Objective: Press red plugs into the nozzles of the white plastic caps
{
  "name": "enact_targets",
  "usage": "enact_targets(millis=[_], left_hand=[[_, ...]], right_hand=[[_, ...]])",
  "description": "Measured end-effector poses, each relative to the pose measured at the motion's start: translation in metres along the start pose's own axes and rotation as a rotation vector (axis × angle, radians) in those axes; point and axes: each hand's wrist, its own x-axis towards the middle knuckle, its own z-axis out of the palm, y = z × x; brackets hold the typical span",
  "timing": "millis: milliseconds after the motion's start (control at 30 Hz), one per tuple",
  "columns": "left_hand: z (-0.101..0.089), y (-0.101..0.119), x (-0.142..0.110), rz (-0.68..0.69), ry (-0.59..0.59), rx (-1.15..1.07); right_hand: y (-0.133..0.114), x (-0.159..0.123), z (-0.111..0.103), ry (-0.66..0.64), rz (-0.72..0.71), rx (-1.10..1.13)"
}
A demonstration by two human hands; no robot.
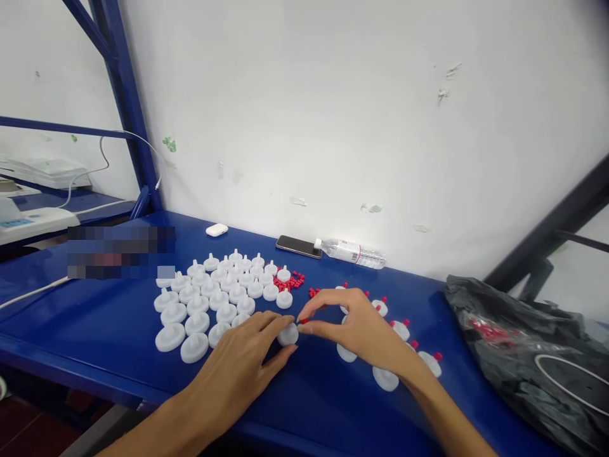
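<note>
My left hand (245, 358) rests on the blue table (95, 317) and grips a white round plastic cap (288, 334) between thumb and fingers. My right hand (354, 327) pinches a small red plug (304, 321) right above that cap. Several bare white caps (209, 301) stand in rows to the left. A heap of red plugs (288, 281) lies behind them. White caps with red plugs fitted (402, 330) sit to the right, partly hidden by my right hand.
A black plastic bag (528, 362) with red pieces inside lies at the right. A phone (299, 246), a water bottle on its side (352, 252) and a white earbud case (216, 230) lie by the wall. Blue shelf posts rise at the left.
</note>
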Motion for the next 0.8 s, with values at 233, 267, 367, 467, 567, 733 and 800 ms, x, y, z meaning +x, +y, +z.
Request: enact_targets(millis=[233, 267, 367, 467, 567, 733, 800], left_hand=[[0.003, -0.005, -0.004, 0.025, 0.042, -0.015], [0.003, -0.006, -0.004, 0.030, 0.072, -0.001], [0.003, -0.007, -0.004, 0.054, 0.188, 0.032], [-0.002, -0.002, -0.003, 0.068, 0.257, 0.037], [-0.006, 0.004, -0.004, 0.090, 0.324, 0.023], [-0.007, 0.009, -0.007, 0.149, 0.351, 0.057], [-0.006, 0.010, -0.007, 0.127, 0.315, 0.036]], right_hand=[[0.008, 0.002, 0.009, -0.029, -0.022, 0.051], [0.007, 0.002, 0.009, -0.033, -0.026, 0.066], [0.004, 0.002, 0.009, -0.053, -0.032, 0.114], [-0.001, 0.001, 0.008, -0.068, -0.004, 0.163], [-0.004, -0.002, 0.009, -0.156, 0.055, 0.313], [-0.004, -0.006, 0.012, -0.290, 0.059, 0.437], [-0.001, -0.005, 0.012, -0.205, 0.075, 0.398]])
